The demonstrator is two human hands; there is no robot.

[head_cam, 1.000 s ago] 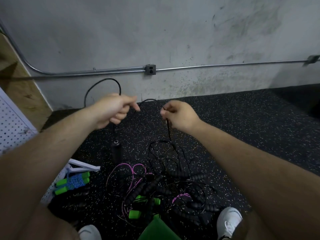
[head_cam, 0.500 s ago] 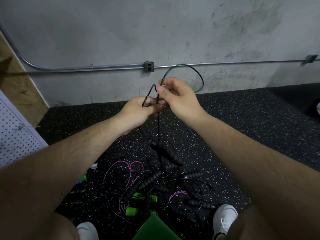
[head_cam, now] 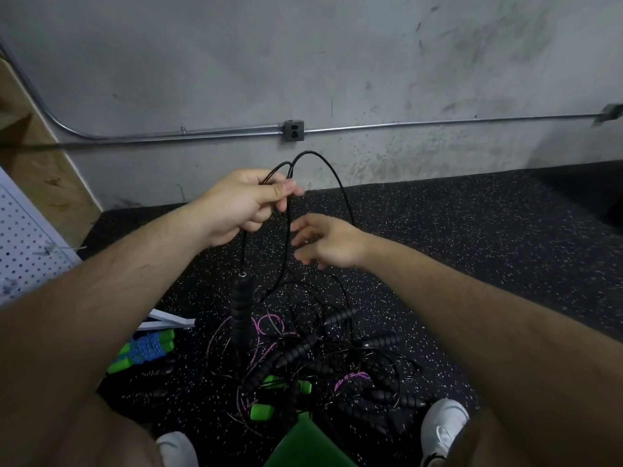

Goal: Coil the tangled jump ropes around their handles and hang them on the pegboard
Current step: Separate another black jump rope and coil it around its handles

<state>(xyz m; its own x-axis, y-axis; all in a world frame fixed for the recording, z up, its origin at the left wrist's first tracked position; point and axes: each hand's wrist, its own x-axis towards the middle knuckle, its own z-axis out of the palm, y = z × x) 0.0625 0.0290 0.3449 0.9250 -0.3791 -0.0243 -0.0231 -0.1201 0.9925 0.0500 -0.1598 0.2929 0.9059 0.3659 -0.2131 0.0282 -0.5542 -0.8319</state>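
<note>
Head view, left to right: the white pegboard [head_cam: 20,237] stands at nine o'clock; a coiled blue rope with green handles [head_cam: 145,348] lies at eight o'clock on the speckled floor [head_cam: 472,247]; the left hand [head_cam: 242,200], just above centre, pinches loops of black jump rope [head_cam: 337,178] between thumb and fingers; a ribbed black handle [head_cam: 241,308] dangles beneath it; the right hand [head_cam: 327,242], fingers spread and holding nothing, hovers just beside the hanging strands; the tangled pile [head_cam: 320,362] lies at six o'clock.
</note>
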